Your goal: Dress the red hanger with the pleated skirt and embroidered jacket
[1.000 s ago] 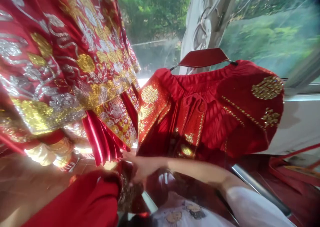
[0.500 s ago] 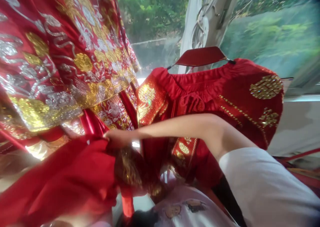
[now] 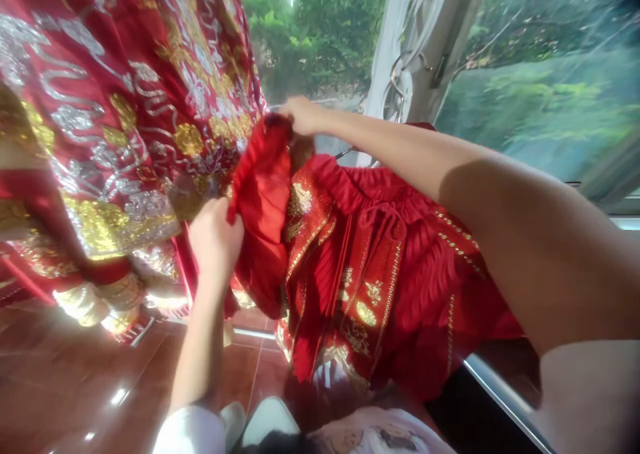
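A red cloth garment (image 3: 263,207) is stretched between my two hands, its plain red side towards me. My left hand (image 3: 216,233) is closed on its lower left edge. Higher up, my right hand (image 3: 301,115) is closed on the top edge, its arm reaching across from the right. Behind and beside this garment hangs a red skirt (image 3: 380,274) with a gathered waist, a tied drawstring and gold trim. My right forearm covers part of its waist and hanger.
Long red robes (image 3: 150,107) with gold and silver embroidery hang at the left. A metal hanger hook (image 3: 397,84) hangs at the window frame (image 3: 457,47). Below are brown floor tiles (image 3: 135,381) and my pale shoes (image 3: 270,421). A metal-edged dark surface (image 3: 480,401) is at lower right.
My right hand has moved up and right, raising the red garment from the lower left to in front of the hanging skirt. My left hand and its grip on the edge now show clearly.
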Action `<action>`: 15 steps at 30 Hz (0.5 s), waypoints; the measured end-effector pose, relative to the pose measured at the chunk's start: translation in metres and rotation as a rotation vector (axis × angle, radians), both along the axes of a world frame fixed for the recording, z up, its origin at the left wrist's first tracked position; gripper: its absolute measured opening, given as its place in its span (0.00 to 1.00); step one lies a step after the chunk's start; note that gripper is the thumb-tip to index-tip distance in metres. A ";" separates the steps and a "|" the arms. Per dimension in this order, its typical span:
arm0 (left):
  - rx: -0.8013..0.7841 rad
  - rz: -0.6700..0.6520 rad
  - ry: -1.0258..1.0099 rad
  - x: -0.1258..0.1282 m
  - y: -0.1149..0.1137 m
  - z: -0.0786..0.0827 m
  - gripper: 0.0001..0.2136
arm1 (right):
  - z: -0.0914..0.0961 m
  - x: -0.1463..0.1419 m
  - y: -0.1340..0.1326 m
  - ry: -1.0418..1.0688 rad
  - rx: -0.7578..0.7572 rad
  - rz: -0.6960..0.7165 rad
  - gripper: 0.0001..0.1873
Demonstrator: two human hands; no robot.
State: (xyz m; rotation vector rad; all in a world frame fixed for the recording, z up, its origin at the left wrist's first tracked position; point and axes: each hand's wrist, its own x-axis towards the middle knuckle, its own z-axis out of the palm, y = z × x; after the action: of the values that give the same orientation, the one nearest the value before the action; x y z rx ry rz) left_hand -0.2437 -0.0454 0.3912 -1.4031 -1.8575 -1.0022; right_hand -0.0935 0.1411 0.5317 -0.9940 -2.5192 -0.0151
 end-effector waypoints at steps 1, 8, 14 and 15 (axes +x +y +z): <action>-0.088 0.007 0.003 -0.001 0.012 -0.001 0.06 | -0.006 0.007 0.003 -0.066 -0.030 -0.071 0.11; -0.127 -0.010 -0.185 -0.036 0.070 0.043 0.05 | 0.003 0.034 0.005 -0.225 0.154 -0.457 0.15; 0.093 -0.518 -0.480 0.000 0.099 0.061 0.06 | 0.011 0.064 -0.006 -0.197 0.347 -0.443 0.19; 0.071 -0.622 -0.588 0.010 0.103 0.057 0.07 | 0.007 0.069 -0.005 -0.194 0.325 -0.423 0.19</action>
State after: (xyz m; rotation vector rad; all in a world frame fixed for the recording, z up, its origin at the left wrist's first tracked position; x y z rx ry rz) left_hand -0.2342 0.0574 0.4480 -1.8282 -1.7502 -1.9380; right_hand -0.0242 0.1358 0.5390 -1.4130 -2.3141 -0.6511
